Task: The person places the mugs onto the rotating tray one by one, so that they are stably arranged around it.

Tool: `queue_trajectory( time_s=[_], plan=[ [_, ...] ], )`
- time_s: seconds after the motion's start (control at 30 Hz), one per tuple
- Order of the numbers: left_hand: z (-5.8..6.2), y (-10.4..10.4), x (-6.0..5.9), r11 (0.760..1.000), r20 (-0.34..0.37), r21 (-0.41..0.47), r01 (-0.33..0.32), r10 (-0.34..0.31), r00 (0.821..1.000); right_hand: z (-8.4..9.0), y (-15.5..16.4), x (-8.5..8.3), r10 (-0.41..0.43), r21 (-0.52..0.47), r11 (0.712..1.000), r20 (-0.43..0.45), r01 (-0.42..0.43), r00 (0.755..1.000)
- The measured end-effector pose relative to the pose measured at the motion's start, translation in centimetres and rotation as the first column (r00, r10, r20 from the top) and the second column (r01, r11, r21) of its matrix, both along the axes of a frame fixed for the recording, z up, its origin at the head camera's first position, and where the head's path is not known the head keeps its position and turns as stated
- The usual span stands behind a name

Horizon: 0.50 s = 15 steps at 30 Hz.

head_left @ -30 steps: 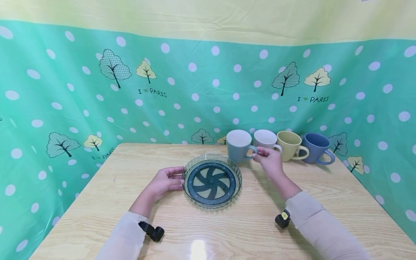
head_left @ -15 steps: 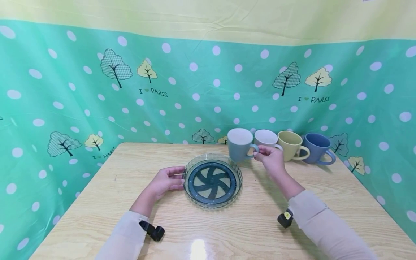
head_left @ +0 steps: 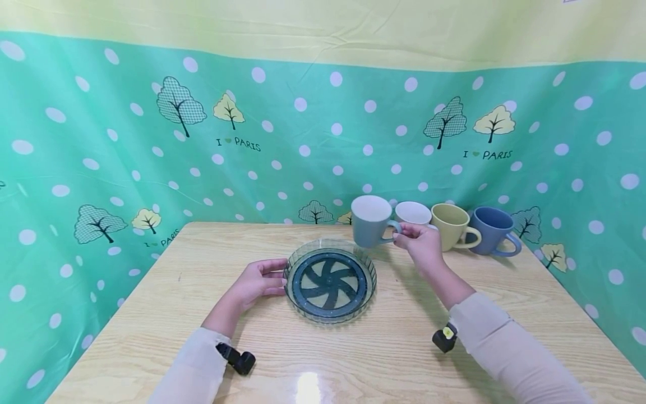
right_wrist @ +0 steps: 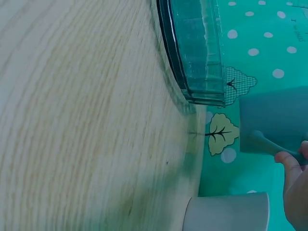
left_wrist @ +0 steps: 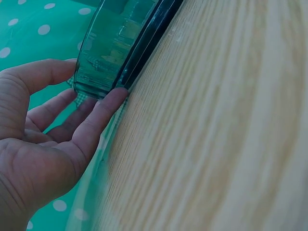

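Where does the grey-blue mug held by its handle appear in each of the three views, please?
Head: the grey-blue mug is right of centre, lifted behind the clear round dish, its handle pinched by the right hand.
Left wrist: not in it; only the left hand touching the dish's wall.
Right wrist: at the right edge, the mug below the dish.
Shared landmark: the clear round dish on the wooden table.

A white mug (head_left: 413, 213), a yellow mug (head_left: 449, 224) and a blue mug (head_left: 490, 229) stand in a row at the table's (head_left: 353, 359) far edge, before the green dotted cloth (head_left: 126, 146).
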<state>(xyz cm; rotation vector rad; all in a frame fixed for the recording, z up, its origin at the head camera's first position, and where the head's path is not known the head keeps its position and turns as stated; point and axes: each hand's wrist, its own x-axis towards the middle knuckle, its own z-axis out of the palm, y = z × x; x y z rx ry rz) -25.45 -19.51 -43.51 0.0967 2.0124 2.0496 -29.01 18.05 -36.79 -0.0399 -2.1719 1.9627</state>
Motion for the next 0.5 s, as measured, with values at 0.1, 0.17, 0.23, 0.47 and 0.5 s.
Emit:
queue_trajectory(
  time_s=[0.1,0.17,0.23,0.47,0.5],
  plan=[
    [0.0,0.0,0.0,1.0,0.0,0.002,0.002,-0.002,1.0,0.3,-0.1,0.0,0.01,-0.003,1.0,-0.002,-0.01,1.0],
    [0.0,0.0,0.0,1.0,-0.001,0.003,0.005,-0.005,1.0,0.4,-0.2,0.0,0.016,-0.004,1.0,-0.005,-0.016,1.0],
    [0.0,0.0,0.0,1.0,-0.001,0.004,0.008,-0.008,1.0,0.5,-0.3,0.1,0.02,-0.007,1.0,-0.007,-0.02,1.0],
    [0.0,0.0,0.0,1.0,0.003,0.007,0.009,-0.009,1.0,1.2,-0.9,0.4,0.034,-0.013,0.999,0.022,-0.033,0.999],
    [0.0,0.0,0.0,1.0,0.004,0.006,0.008,-0.008,1.0,1.2,-1.0,0.5,0.035,-0.015,0.999,0.029,-0.034,0.999]
  ],
)
